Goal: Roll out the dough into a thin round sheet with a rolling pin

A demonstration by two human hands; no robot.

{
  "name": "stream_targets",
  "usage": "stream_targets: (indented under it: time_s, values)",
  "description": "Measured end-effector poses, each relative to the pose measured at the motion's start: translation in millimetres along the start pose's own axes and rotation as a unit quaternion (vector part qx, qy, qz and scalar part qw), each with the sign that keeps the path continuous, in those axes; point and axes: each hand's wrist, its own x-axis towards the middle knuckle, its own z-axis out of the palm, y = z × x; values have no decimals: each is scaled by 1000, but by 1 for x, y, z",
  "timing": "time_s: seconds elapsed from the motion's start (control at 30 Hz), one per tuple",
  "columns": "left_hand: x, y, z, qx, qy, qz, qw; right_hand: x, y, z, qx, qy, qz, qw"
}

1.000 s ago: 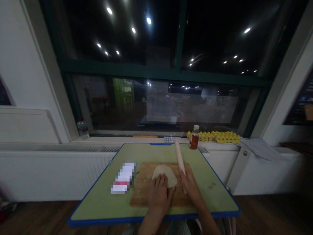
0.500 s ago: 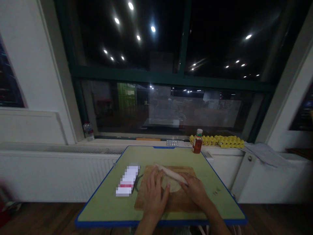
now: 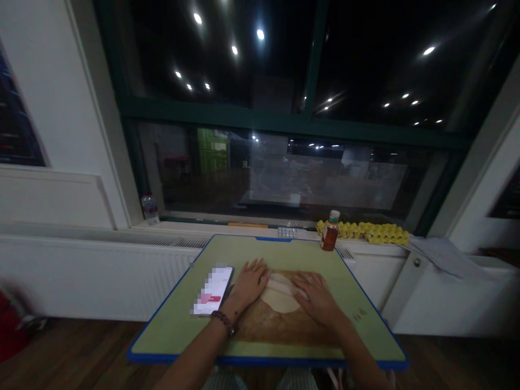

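Observation:
A pale rolling pin [image 3: 281, 284] lies at a slant across a flat round sheet of dough [image 3: 280, 304] on a wooden board [image 3: 280, 331]. My left hand [image 3: 252, 279] covers the pin's left end, palm down, with its fingers reaching forward past it. On the pin's right end is my right hand [image 3: 314, 295], its fingers bent over the wood. Both ends of the pin are hidden under the hands. A phone [image 3: 215, 287] with a lit, partly blurred screen rests left of the board, close to my left forearm.
The board lies on a green table with a blue edge [image 3: 162, 357]. At its far right corner stands a bottle of reddish-brown liquid [image 3: 329, 233]. Yellow egg trays [image 3: 365, 232] and a clear bottle [image 3: 150, 210] are on the sill below the dark window.
My left hand has moved forward from the board and dough onto the pin's left end. My right hand stays at the right end. The pin now lies less steeply, and the view has shifted slightly.

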Motion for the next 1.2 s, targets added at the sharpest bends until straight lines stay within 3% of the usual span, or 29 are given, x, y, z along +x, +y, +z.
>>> stream_targets:
  time_s: [0.3,0.4,0.57,0.67,0.8,0.93,1.2]
  values:
    - [33,2,15,10,0,35,999,36,-8,22,-92,-28,93,991]
    - [48,3,21,-21,-47,65,997,43,-5,29,-96,-30,70,992]
    - [61,6,27,-41,-83,17,996,49,6,38,-96,-35,41,994]
    - [56,9,27,-42,-65,18,997,47,3,38,-85,-41,43,995]
    - [30,12,21,-30,-22,26,999,35,-13,39,-65,-19,81,994]
    - [10,12,18,-10,17,31,999,25,-22,42,-30,-15,78,996]
    - [31,15,18,6,-28,22,999,41,-20,33,-64,-45,106,991]
